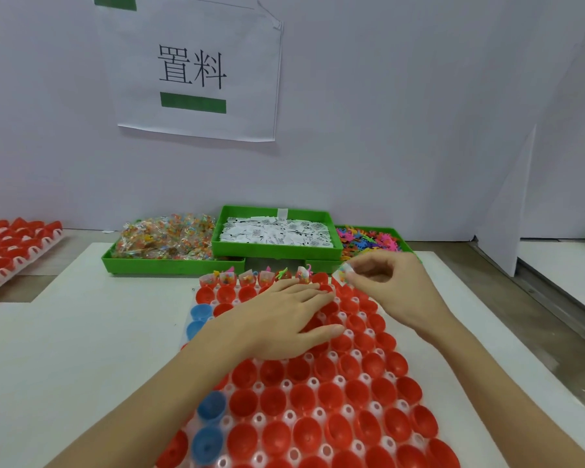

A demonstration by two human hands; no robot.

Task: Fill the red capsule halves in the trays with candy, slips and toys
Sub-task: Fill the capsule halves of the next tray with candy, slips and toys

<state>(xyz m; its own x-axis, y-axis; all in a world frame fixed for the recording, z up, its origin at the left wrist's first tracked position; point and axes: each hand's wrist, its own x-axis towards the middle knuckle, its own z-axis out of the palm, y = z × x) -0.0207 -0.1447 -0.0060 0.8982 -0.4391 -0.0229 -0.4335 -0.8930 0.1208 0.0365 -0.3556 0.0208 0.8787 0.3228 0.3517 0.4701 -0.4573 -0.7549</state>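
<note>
A white tray (379,378) full of empty red capsule halves (328,368) lies in front of me, with several blue halves (211,405) along its left side. Its far row holds halves filled with candy packets and toys (245,278). My left hand (286,320) rests flat on the tray's far part, fingers straight. My right hand (390,287) pinches a small candy packet (343,273) just above the far right end of that row. Behind stand green bins of candy packets (166,239), paper slips (276,233) and coloured toys (368,239).
Another tray of red halves (11,244) sits at the far left on the bench. A white wall with a paper sign (191,70) stands behind the bins. A white partition (507,211) rises at the right, with a bench edge beyond it.
</note>
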